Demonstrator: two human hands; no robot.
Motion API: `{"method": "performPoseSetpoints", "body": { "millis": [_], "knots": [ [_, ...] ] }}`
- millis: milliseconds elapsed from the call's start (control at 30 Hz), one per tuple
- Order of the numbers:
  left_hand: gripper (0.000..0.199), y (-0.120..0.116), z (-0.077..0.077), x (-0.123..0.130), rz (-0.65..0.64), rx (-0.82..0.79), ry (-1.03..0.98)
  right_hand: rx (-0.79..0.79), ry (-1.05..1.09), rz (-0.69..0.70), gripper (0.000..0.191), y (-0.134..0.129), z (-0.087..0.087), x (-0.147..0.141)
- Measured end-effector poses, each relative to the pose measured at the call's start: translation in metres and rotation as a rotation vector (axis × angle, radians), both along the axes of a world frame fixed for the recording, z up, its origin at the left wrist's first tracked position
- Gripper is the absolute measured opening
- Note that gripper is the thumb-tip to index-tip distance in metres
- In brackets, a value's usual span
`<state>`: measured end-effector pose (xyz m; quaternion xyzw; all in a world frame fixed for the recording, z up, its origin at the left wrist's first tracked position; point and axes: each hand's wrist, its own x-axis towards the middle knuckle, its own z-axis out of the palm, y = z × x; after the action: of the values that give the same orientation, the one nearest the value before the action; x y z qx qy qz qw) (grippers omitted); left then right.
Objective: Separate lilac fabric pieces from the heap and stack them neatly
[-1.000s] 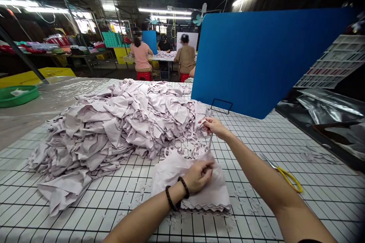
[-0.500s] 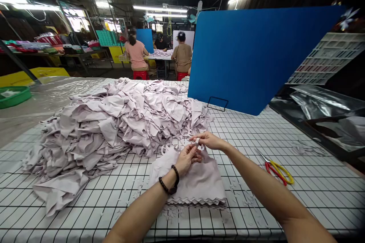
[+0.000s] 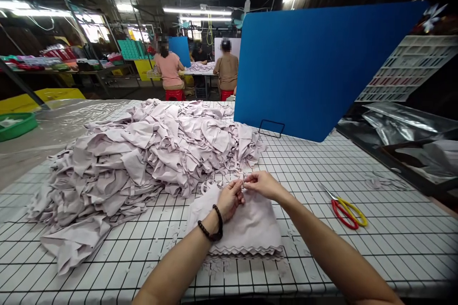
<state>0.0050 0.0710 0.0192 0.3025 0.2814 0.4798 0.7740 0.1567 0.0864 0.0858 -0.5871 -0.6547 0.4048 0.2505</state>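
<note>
A flat stack of pale lilac strapped tops (image 3: 252, 231), with wavy lower edges, lies on the gridded tabletop in front of me. Over its upper edge my left hand (image 3: 230, 201), with dark beaded bracelets at the wrist, is closed in a pinch on a thin strap of the upper top. My right hand (image 3: 265, 184) pinches at the same strap, its fingertips close against those of the left. Much of the strap is hidden by the fingers. Scissors (image 3: 344, 210) with one red and one yellow handle lie to the right, apart from both hands.
A large heap of lilac garments (image 3: 161, 147) covers the left and middle of the table. Behind it on the right stands a blue board (image 3: 304, 71) in a wire stand (image 3: 271, 128). A green basket (image 3: 16, 126) sits far left. Small fabric scraps surround the stack. Several people sit beyond.
My right hand has come slightly down, and its fingers have drawn together into a pinch beside the left. My left hand keeps its place. The view has shifted slightly.
</note>
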Motion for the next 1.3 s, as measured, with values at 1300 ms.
{"method": "performPoseSetpoints", "body": {
  "millis": [1300],
  "knots": [
    [0.014,-0.035,0.002,-0.018,0.029,0.838,1.161,-0.121,0.221,0.044,0.011,-0.045,-0.051,0.014]
  ]
}}
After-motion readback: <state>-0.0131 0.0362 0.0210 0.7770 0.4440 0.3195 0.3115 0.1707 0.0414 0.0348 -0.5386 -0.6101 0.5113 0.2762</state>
